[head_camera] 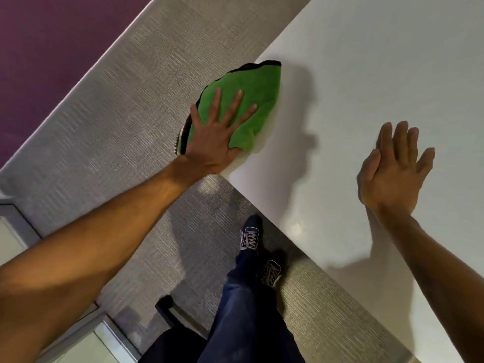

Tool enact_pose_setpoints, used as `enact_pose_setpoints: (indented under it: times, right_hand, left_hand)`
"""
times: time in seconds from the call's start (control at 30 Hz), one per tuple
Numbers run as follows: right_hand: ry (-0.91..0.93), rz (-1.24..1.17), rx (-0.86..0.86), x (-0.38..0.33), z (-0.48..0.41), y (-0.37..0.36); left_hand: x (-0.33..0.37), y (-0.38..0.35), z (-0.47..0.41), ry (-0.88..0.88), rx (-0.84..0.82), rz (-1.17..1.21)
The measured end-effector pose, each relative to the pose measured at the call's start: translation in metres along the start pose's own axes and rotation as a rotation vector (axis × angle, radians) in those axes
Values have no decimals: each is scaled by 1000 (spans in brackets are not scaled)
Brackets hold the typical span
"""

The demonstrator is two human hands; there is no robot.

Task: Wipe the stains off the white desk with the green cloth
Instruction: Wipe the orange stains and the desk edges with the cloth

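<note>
The green cloth (pixel 251 100), crumpled with a dark underside showing, lies at the corner of the white desk (pixel 366 74) and overhangs its left edge. My left hand (pixel 217 134) presses flat on the cloth, fingers spread. My right hand (pixel 392 169) hovers over the desk surface to the right, fingers apart and holding nothing. No stains stand out on the desk from here.
Grey carpet (pixel 117 113) surrounds the desk. My legs and dark sneakers (pixel 251 237) stand beside the desk's near edge. A black chair part (pixel 167 310) sits low by my legs. A purple wall (pixel 39 48) is at upper left.
</note>
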State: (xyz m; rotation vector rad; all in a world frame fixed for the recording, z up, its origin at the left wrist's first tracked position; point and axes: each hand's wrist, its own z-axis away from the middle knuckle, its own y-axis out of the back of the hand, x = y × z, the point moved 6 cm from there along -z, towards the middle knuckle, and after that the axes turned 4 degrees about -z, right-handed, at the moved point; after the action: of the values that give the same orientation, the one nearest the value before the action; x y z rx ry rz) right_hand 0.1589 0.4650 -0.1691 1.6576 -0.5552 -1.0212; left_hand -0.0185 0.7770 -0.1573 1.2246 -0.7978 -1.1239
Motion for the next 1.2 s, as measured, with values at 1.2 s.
enact_pose_setpoints:
  times: [1.2]
  right_hand:
    - [-41,70,10,-2,0,2]
  left_hand:
    - [48,30,-120,60,50,123]
